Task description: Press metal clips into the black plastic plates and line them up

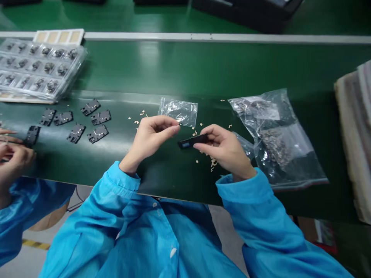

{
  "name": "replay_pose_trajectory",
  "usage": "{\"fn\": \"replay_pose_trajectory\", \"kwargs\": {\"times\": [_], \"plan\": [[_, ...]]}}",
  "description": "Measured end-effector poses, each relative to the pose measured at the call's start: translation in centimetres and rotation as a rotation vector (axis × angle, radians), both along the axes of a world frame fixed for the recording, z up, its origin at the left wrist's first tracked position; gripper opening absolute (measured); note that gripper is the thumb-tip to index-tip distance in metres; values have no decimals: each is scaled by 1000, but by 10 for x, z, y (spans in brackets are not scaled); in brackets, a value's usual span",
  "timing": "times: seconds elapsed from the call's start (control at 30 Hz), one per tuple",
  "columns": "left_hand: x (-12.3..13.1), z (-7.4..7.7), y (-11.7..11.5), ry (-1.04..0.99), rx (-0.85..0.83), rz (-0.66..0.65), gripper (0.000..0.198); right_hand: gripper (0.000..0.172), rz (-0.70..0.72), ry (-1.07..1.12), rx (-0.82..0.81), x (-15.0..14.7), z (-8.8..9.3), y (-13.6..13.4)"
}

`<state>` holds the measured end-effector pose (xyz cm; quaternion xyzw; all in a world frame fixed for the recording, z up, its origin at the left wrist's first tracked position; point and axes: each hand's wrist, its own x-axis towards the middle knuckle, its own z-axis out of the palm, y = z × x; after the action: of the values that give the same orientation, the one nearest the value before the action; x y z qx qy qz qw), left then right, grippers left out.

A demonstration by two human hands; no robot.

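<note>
Pinching a black part [186, 143], your right hand [222, 147] holds it near your left hand [155, 133], whose thumb and forefinger press together; you cannot tell what they hold. Tan bits [213, 163] lie near both hands, a clear bag [185, 110] just beyond the left.

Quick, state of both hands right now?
Left hand: closed in a pinch; what it may hold is too small to tell.
Right hand: closed, holding a black part.
</note>
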<state>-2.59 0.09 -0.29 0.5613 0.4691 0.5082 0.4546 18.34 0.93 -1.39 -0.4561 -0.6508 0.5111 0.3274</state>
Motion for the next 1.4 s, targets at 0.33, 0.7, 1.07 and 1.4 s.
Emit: {"fn": "replay_pose_trajectory", "kwargs": {"times": [0.33, 0.7, 1.07, 1.4], "plan": [[9, 2, -4, 215, -180, -281, 15, 13, -7, 65, 42, -6, 5, -5], [11, 2, -1, 170, -395, -322, 15, 15, 22, -33, 91, -7, 13, -9], [11, 0, -1, 137, -417, -360, 12, 24, 35, -138, 70, -5, 12, -11], [14, -2, -2, 86, -410, -336, 13, 25, 32, -92, 72, -6, 11, -11]]}}
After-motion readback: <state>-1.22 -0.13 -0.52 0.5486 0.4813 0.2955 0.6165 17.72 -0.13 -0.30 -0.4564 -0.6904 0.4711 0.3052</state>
